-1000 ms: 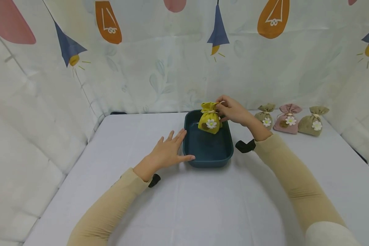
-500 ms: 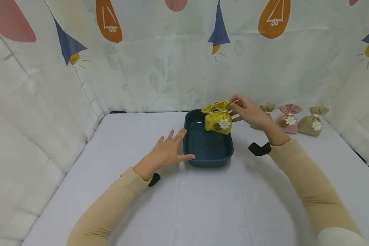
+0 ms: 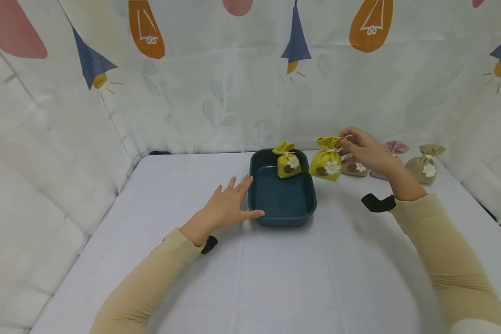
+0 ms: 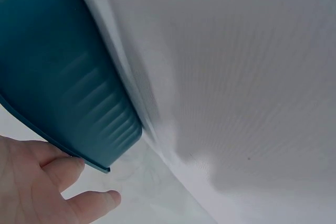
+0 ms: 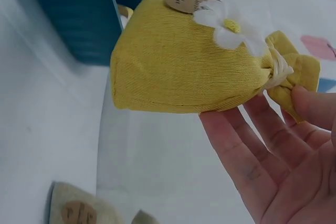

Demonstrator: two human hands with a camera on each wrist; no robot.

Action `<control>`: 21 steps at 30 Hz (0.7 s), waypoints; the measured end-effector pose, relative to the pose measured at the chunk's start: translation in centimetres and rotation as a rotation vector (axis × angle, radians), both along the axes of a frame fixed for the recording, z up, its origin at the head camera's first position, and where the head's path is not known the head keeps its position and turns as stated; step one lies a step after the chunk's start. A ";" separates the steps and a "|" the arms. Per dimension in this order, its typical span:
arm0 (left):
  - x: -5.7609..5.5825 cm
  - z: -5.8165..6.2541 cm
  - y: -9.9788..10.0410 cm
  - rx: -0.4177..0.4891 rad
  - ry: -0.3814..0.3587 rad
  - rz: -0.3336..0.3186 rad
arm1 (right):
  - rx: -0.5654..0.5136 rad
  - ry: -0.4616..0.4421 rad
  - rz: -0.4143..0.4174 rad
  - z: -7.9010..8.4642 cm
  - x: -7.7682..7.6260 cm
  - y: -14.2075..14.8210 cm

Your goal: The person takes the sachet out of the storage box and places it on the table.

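Observation:
My right hand (image 3: 365,150) pinches the gathered neck of a yellow drawstring pouch (image 3: 325,167) with a white flower on it. In the right wrist view this pouch (image 5: 184,61) hangs off the table, beside the wall of the blue bin (image 5: 68,19). A second yellow pouch (image 3: 289,167) stands inside the dark blue bin (image 3: 281,221), toward its back right corner. My left hand (image 3: 223,207) has its fingers spread along the bin's left side, touching the rim. The left wrist view shows the fingers (image 4: 63,171) at the rim of the bin (image 4: 68,77).
Behind my right hand stand a greenish pouch (image 3: 356,170) and a pink pouch (image 3: 394,147), both partly hidden. An olive pouch (image 3: 423,167) stands farther right. A white cloth covers the table (image 3: 275,278), and a patterned curtain (image 3: 250,93) hangs along the back.
My right hand has moved right, carrying one yellow pouch out from over the bin. The other yellow pouch in the bin has come fully into sight. My left hand has stayed in place.

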State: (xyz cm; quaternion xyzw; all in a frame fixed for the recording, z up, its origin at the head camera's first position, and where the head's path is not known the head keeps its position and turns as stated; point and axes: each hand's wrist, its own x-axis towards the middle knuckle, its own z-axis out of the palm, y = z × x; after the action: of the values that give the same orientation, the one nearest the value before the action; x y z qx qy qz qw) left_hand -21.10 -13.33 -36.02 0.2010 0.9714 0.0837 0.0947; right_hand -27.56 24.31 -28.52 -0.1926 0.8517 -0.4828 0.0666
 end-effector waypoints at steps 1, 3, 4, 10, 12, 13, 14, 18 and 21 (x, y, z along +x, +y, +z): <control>0.0 0.0 0.0 0.001 0.000 0.001 | 0.000 -0.002 -0.005 0.0 0.1 0.4; 0.0 0.0 0.0 0.004 -0.001 0.003 | 0.007 0.001 -0.013 -0.1 0.2 1.2; 0.0 -0.1 0.0 0.004 0.000 0.002 | 0.010 0.004 -0.011 -0.2 0.3 1.6; 0.0 -0.1 -0.1 0.010 0.008 0.001 | 0.029 -0.010 -0.016 -0.7 0.5 3.4; 0.1 0.0 -0.1 0.010 0.009 0.002 | 0.039 -0.018 -0.025 -0.8 0.6 4.0; 0.1 0.0 -0.1 0.008 0.009 0.003 | 0.045 -0.021 -0.030 -0.9 0.6 4.2; 0.1 0.0 -0.1 0.008 0.008 0.003 | 0.051 -0.023 -0.032 -1.0 0.7 4.5; 0.2 0.1 0.0 0.007 0.001 0.005 | 0.094 -0.029 -0.062 -1.4 0.9 5.5; 0.1 0.1 0.0 0.008 0.002 0.002 | 0.124 -0.024 -0.080 -1.7 1.1 6.3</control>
State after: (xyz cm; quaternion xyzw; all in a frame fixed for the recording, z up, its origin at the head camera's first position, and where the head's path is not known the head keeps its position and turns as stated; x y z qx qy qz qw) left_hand -20.95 -13.35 -35.91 0.2006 0.9713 0.0874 0.0929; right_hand -26.49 30.60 -30.19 -0.1478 0.8860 -0.4339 0.0694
